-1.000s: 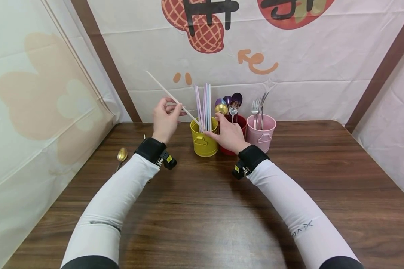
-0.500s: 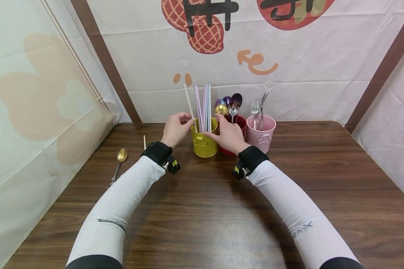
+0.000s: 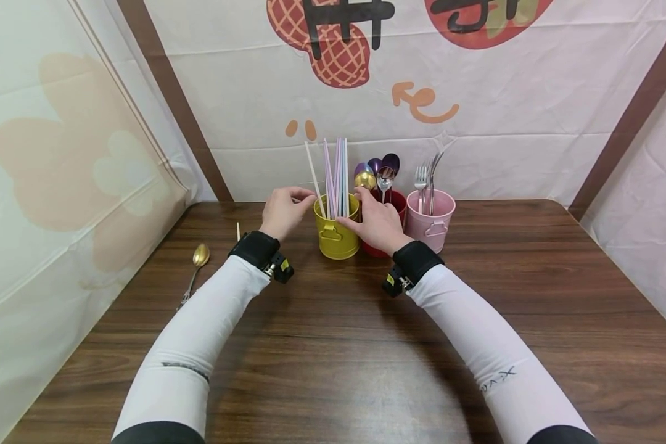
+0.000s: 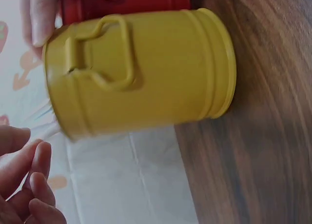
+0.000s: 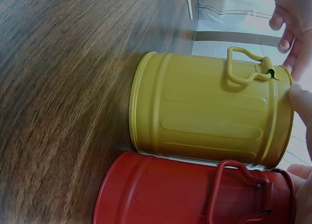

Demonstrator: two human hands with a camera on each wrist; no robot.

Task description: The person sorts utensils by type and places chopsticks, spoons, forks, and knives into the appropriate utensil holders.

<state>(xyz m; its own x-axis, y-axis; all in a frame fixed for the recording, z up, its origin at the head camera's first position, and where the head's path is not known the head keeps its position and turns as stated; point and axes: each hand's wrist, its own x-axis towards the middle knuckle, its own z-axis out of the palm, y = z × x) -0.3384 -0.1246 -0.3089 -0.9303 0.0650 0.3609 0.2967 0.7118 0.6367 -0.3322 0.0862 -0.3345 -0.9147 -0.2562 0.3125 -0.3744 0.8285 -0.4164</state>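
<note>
A yellow bucket [image 3: 338,245] holds several pastel straws [image 3: 337,172] standing upright. One white straw [image 3: 314,176] leans left against its rim. Just left of that rim is my left hand [image 3: 284,211], its loosely bent fingers [image 4: 41,158] apart from the straw with nothing between them. My right hand [image 3: 378,223] grips the yellow bucket's rim, thumb at the front and fingers on the right side. It partly hides the red bucket [image 5: 161,192] beside it, where several spoons [image 3: 385,176] stand. In the right wrist view, the thumb touches the yellow bucket's rim.
A pink bucket [image 3: 441,213] with several forks [image 3: 422,177] stands right of the red one. On the table's left side lie a gold-bowled spoon [image 3: 201,256] and a thin pale stick [image 3: 238,231], partly behind my left arm. A printed cloth [image 3: 505,92] hangs behind the table.
My left hand has lowered the white straw into the yellow bucket, let go of it and drawn slightly left. The right hand has stayed at the bucket.
</note>
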